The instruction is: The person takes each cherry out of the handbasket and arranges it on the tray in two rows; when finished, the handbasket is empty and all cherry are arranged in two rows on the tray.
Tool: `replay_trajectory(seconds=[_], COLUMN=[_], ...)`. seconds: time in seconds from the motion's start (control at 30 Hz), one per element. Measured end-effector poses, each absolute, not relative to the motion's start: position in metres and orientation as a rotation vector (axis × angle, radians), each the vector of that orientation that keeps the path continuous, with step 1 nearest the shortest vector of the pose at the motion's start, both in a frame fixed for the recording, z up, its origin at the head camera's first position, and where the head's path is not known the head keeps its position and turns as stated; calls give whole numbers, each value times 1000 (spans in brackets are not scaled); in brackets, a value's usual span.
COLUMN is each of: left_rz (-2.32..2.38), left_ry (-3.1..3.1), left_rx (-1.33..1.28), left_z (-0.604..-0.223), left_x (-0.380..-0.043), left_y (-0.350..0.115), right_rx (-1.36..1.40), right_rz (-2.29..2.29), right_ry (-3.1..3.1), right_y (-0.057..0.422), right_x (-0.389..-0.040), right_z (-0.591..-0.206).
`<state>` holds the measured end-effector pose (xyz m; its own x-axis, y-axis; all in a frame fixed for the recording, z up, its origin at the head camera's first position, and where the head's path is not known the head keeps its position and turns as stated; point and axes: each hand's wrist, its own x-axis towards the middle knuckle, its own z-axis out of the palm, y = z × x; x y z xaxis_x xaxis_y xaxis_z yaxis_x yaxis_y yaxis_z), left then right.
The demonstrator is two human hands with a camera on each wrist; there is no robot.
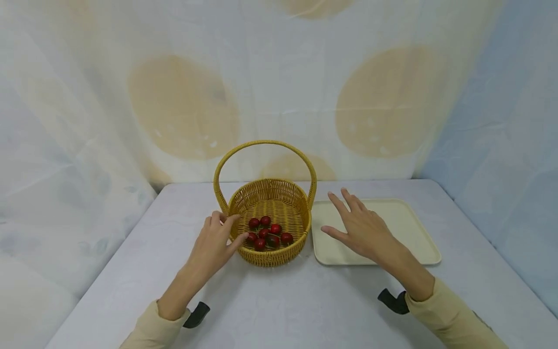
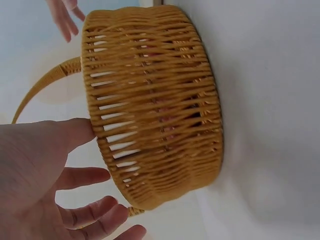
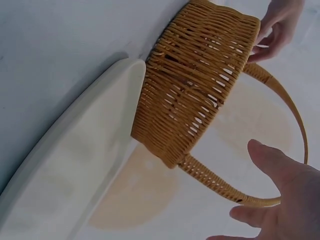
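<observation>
A yellow woven basket (image 1: 269, 257) with a tall arched handle (image 1: 266, 142) stands on the table. Several dark red cherries (image 1: 263, 233) lie in the front part of its floor. At the basket's left rim is my left hand (image 1: 212, 241), thumb and fingers apart and loosely bent, with nothing visible between them. In the left wrist view the thumb (image 2: 80, 132) appears right by the rim; whether it touches cannot be told. My right hand (image 1: 364, 228) is raised over the left part of a cream tray (image 1: 410, 232), fingers spread, holding nothing.
The tray lies just right of the basket, its left edge close to the basket's side. A pale cloth covers the table (image 1: 279, 310). Hanging fabric (image 1: 279, 87) with tan round patches rises behind, and more fabric hangs at both sides.
</observation>
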<state>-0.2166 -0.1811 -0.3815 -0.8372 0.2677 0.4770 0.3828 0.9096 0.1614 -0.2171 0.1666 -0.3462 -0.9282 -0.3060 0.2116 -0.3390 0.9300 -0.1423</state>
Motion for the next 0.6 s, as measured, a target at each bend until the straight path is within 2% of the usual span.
replay_trajectory(seconds=[0.6], left_rz=[-929], left_ry=[-2753], left_rx=[-417], left_z=[-398], left_x=[-243], left_y=[-212], right_rx=[573], right_rz=[346], right_ry=[-2902], right_y=[151], right_x=[-230], right_z=[-343])
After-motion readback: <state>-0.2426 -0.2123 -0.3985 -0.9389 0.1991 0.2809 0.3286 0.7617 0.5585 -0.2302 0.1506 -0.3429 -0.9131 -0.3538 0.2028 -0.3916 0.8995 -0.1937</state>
